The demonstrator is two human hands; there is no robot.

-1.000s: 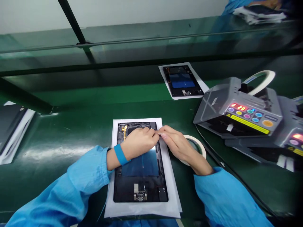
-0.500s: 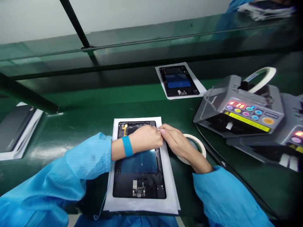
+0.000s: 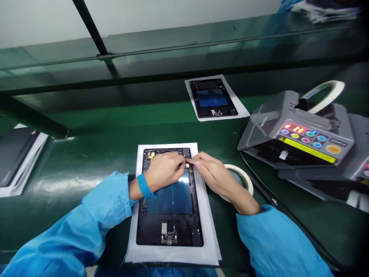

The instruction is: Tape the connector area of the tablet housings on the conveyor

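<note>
An opened tablet (image 3: 170, 227) lies on white sheets (image 3: 210, 246) in front of me, its blue battery and small circuit board showing. Over its upper half, my left hand (image 3: 165, 169) is closed, thumb and fingers together near the top right corner; anything between them is too small to make out. My right hand (image 3: 215, 173) comes in from the right, with its fingertips pinched at that same corner, almost touching the left fingers. What the right fingers hold is hidden. A blue band (image 3: 145, 186) circles my left wrist.
Beside my right hand lies a roll of tape (image 3: 246, 179). Two grey tape dispensers (image 3: 300, 130) stand at the right, with a black cable (image 3: 262, 188) running past. Another opened tablet (image 3: 213, 98) rests on paper behind; a dark closed tablet (image 3: 17, 154) is at left.
My left hand has shifted left and back from the tablet's right edge, uncovering the top right corner. My right fingertips have moved slightly left over that corner. The view has shifted a little.
</note>
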